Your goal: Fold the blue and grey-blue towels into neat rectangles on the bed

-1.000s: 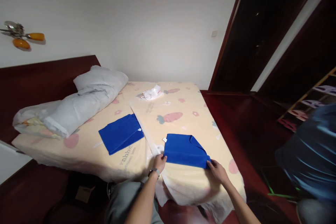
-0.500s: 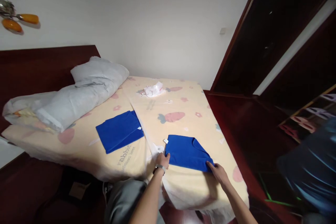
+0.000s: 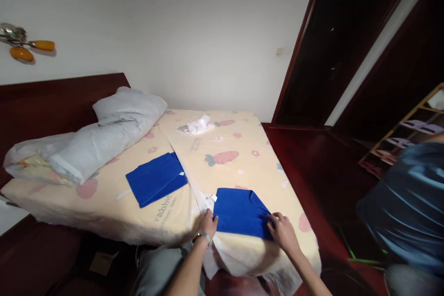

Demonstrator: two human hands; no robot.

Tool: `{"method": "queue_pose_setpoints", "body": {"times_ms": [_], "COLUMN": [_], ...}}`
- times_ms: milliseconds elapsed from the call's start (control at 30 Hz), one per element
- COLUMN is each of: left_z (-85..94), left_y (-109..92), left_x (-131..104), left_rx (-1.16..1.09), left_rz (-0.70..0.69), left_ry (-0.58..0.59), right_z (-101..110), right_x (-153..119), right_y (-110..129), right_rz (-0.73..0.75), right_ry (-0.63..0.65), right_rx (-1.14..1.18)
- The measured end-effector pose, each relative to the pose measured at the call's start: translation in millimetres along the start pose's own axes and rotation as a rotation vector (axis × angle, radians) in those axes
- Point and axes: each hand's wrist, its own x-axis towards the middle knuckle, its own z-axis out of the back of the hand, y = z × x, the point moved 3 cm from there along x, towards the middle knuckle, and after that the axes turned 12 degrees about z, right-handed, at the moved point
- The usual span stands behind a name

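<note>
A folded blue garment [image 3: 239,212] with a white label at its upper left corner lies flat near the bed's front edge. My left hand [image 3: 209,224], with a watch on the wrist, pinches its left edge with the thumb on top. At the right edge, the bent fingers and thumb of my right hand [image 3: 282,231] close on the cloth. A loose fold curves along the garment's upper right side. Left of it, apart from both hands, is a second folded blue garment [image 3: 157,179], also with a small white label.
The bed [image 3: 253,171] has a pale, carrot-patterned cover. A grey quilt [image 3: 104,134] is heaped by the dark headboard [image 3: 62,99]. A crumpled white plastic bag [image 3: 199,125] lies toward the wall. Another person in blue [image 3: 409,208] is at right, near a slipper rack [image 3: 391,138].
My right hand has shifted slightly up the garment's right edge, its fingers more bent. My left hand stays at the left edge. The view has tilted up and turned a little right.
</note>
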Motion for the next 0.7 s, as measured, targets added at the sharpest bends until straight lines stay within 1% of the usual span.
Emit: {"method": "queue_pose_setpoints", "body": {"times_ms": [67, 100, 167, 200, 267, 300, 367, 433, 500, 567, 633, 700], "left_z": [3.3, 4.3, 4.6, 3.8, 0.7, -0.9, -3.3, -3.1, -1.3, 0.8, 2.6, 3.9], "left_y": [0.0, 0.0, -0.4, -0.8, -2.0, -2.6, -3.3, -3.2, -2.4, -1.0, 1.9, 5.4], "left_x": [-1.2, -1.2, -0.3, 0.5, 3.1, 4.8, 8.8, 12.5, 14.0, 12.5, 9.6, 7.7], "left_rx": [0.020, 0.028, 0.039, 0.050, 0.080, 0.093, 0.104, 0.087, 0.081, 0.113, 0.169, 0.199], "left_rz": [-0.035, -0.053, -0.094, -0.115, -0.142, -0.145, -0.135, -0.135, -0.191, -0.310, -0.411, -0.447], "left_ry": [-0.027, -0.040, -0.048, -0.038, 0.003, 0.026, 0.062, 0.077, 0.105, 0.147, 0.174, 0.164], "right_z": [-10.9, -19.2, -37.4, -45.5, -55.6, -56.7, -51.1, -38.2, -23.8, -12.9, -7.5, -6.8], "right_x": [17.3, 25.4, 39.7, 46.3, 59.0, 65.1, 75.5, 80.4, 76.2, 61.5, 38.1, 10.5], "right_y": [16.1, 22.1, 26.6, 24.6, 12.3, 3.0, -18.5, -37.3, -48.2, -49.6, -44.7, -38.9], "right_rz": [0.108, 0.131, 0.122, 0.104, 0.064, 0.044, -0.003, -0.042, -0.065, -0.047, 0.019, 0.092], "right_ry": [0.047, 0.068, 0.084, 0.077, 0.041, 0.015, -0.045, -0.117, -0.173, -0.168, -0.091, 0.030], "right_rx": [0.123, 0.180, 0.239, 0.242, 0.215, 0.194, 0.147, 0.123, 0.136, 0.170, 0.211, 0.263]}}
